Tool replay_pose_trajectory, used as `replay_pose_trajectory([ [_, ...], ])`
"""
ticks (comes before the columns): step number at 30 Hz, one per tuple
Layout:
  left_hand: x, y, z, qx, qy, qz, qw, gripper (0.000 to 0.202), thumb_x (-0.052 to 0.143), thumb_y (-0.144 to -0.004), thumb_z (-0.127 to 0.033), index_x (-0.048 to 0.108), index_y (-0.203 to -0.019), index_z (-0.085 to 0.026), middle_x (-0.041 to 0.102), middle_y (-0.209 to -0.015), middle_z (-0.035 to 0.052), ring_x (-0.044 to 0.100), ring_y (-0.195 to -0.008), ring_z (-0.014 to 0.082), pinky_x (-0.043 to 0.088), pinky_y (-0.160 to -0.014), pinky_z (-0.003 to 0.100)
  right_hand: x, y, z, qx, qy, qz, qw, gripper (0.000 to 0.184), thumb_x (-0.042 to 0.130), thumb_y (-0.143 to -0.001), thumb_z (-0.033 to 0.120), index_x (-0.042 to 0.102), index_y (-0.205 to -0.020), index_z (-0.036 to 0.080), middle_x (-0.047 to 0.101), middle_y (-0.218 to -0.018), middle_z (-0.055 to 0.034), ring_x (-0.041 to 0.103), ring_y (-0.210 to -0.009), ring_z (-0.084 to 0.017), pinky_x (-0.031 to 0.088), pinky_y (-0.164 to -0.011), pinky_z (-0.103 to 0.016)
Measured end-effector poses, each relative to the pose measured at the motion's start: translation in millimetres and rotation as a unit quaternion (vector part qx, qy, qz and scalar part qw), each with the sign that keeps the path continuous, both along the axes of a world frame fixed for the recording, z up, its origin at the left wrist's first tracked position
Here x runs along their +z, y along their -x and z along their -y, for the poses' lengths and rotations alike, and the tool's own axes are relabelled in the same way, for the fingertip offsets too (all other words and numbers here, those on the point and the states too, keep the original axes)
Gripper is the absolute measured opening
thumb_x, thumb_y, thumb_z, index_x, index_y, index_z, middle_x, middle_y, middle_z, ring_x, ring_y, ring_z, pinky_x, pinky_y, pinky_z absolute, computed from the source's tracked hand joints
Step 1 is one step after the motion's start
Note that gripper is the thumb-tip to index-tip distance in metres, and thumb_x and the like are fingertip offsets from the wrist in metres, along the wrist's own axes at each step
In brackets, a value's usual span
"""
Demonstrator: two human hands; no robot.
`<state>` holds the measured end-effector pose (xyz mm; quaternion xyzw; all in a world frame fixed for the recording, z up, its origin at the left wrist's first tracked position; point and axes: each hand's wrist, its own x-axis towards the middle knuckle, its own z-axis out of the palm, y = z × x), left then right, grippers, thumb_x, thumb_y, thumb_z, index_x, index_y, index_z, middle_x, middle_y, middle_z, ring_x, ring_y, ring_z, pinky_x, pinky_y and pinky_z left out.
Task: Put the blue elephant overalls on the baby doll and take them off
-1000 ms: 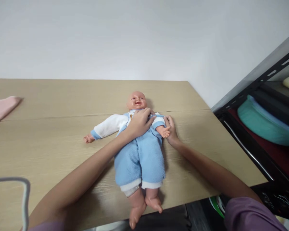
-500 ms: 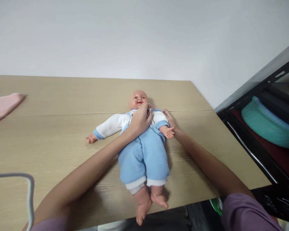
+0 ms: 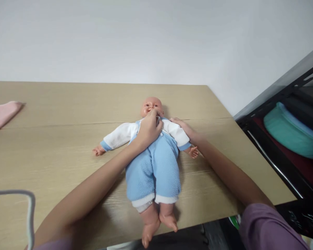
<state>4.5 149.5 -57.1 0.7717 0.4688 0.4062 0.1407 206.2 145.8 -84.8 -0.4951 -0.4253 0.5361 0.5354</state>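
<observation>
A baby doll (image 3: 153,170) lies on its back on the table, head away from me, in a pale blue and white fleece outfit. My left hand (image 3: 150,126) rests on its upper chest, fingers curled closed at the collar just below the chin. They cover the neckline and part of the mouth. Beside the shoulder on the right, my right hand (image 3: 186,129) lies against the white sleeve (image 3: 176,132). Its visible fingers are stretched out, while the sleeve hides part of the hand. Both bare feet of the doll point towards me at the table's front edge.
Pink cloth (image 3: 2,114) lies at the table's far left. A grey-white bent tube (image 3: 28,208) stands in the near left corner. To the right, a black metal rack (image 3: 273,159) holds a teal item (image 3: 291,132). A wall (image 3: 146,41) rises behind the wooden table (image 3: 67,104).
The doll's arm on the right has straightened outwards, its sleeve reaching further down and right. My right hand has shifted slightly right. The doll's legs have swung a little left.
</observation>
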Motion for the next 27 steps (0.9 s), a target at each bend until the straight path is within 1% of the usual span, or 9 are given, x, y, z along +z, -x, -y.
replay_pose_trajectory([
  [3, 0.3, -1.9, 2.5, -0.001, 0.001, -0.004, 1.0, 0.019, 0.056, -0.096, -0.012, 0.056, -0.111, -0.023, 0.075, -0.106, 0.0071, 0.07, -0.091, 0.0239, 0.056, -0.085, 0.04, 16.7, -36.7, 9.4, 0.171, -0.042, 0.151, 0.973, 0.059, 0.098, -0.078, 0.05, 0.08, -0.129, 0.027, 0.083, -0.121, -0.0047, 0.079, -0.1, -0.028, 0.068, -0.084, -0.04],
  [5, 0.9, -2.7, 4.0, 0.002, -0.002, -0.012, 1.0, 0.016, 0.057, -0.099, -0.015, 0.055, -0.112, -0.023, 0.074, -0.106, 0.0075, 0.069, -0.09, 0.0238, 0.055, -0.085, 0.04, 27.1, -63.9, 16.0, 0.222, -0.102, 0.257, 0.935, 0.083, 0.104, -0.069, 0.043, 0.074, -0.146, 0.031, 0.081, -0.136, -0.0065, 0.079, -0.11, -0.032, 0.066, -0.091, -0.043],
  [6, 1.3, -3.0, 4.8, 0.003, -0.002, -0.019, 1.0, 0.014, 0.058, -0.099, -0.017, 0.055, -0.112, -0.023, 0.074, -0.106, 0.0078, 0.069, -0.09, 0.0243, 0.054, -0.085, 0.04, 30.5, -76.8, 17.6, 0.233, -0.131, 0.298, 0.916, 0.086, 0.104, -0.07, 0.042, 0.073, -0.149, 0.031, 0.079, -0.141, -0.0078, 0.077, -0.117, -0.034, 0.064, -0.097, -0.046],
  [9, 3.0, -3.9, 7.1, 0.002, 0.006, -0.044, 0.999, 0.014, 0.061, -0.101, -0.024, 0.055, -0.114, -0.023, 0.073, -0.105, 0.0082, 0.068, -0.093, 0.0265, 0.054, -0.085, 0.041, 30.6, -108.6, 12.8, 0.223, -0.19, 0.394, 0.871, 0.067, 0.098, -0.081, 0.046, 0.077, -0.143, 0.03, 0.08, -0.14, -0.0092, 0.075, -0.123, -0.04, 0.059, -0.106, -0.054],
  [12, 5.2, -4.7, 8.4, 0.003, 0.004, -0.057, 0.998, 0.013, 0.06, -0.102, -0.026, 0.056, -0.114, -0.023, 0.073, -0.109, 0.0101, 0.069, -0.103, 0.0291, 0.055, -0.093, 0.043, 20.3, -125.4, 3.6, 0.156, -0.244, 0.461, 0.839, 0.06, 0.092, -0.086, 0.051, 0.077, -0.139, 0.028, 0.08, -0.137, -0.0119, 0.072, -0.125, -0.041, 0.054, -0.11, -0.059],
  [16, 9.0, -4.8, 9.8, 0.024, -0.025, -0.096, 0.995, 0.013, 0.059, -0.105, -0.03, 0.06, -0.113, -0.02, 0.071, -0.119, 0.0165, 0.064, -0.123, 0.0368, 0.051, -0.111, 0.053, 14.3, -110.2, 14.0, 0.084, -0.341, 0.477, 0.806, 0.046, 0.084, -0.093, 0.044, 0.076, -0.135, 0.026, 0.074, -0.143, -0.014, 0.063, -0.138, -0.042, 0.041, -0.124, -0.063],
  [19, 13.8, -2.8, 12.6, 0.054, -0.042, -0.145, 0.987, 0.021, 0.06, -0.106, -0.036, 0.063, -0.117, -0.018, 0.07, -0.127, 0.0201, 0.058, -0.136, 0.0424, 0.045, -0.118, 0.058, 18.5, -77.7, 36.6, 0.182, -0.343, 0.431, 0.814, 0.022, 0.074, -0.101, 0.041, 0.079, -0.12, 0.03, 0.079, -0.127, -0.009, 0.068, -0.126, -0.036, 0.046, -0.119, -0.056],
  [22, 20.4, 1.7, 15.1, 0.086, -0.041, -0.194, 0.976, 0.028, 0.056, -0.109, -0.041, 0.066, -0.119, -0.017, 0.069, -0.132, 0.0219, 0.057, -0.136, 0.0444, 0.045, -0.115, 0.059, 17.7, -51.9, 51.9, 0.271, -0.308, 0.376, 0.831, 0.019, 0.068, -0.106, 0.043, 0.075, -0.107, 0.025, 0.077, -0.116, -0.0107, 0.067, -0.117, -0.033, 0.049, -0.113, -0.051],
  [27, 26.2, 10.2, 10.8, 0.067, -0.05, -0.222, 0.971, 0.029, 0.049, -0.113, -0.039, 0.069, -0.121, -0.019, 0.071, -0.134, 0.0206, 0.057, -0.134, 0.0431, 0.043, -0.111, 0.059, -3.6, -45.2, 43.8, 0.221, -0.241, 0.283, 0.902, 0.026, 0.055, -0.11, 0.052, 0.059, -0.102, 0.028, 0.062, -0.09, -0.002, 0.065, -0.086, -0.023, 0.058, -0.083, -0.039],
])
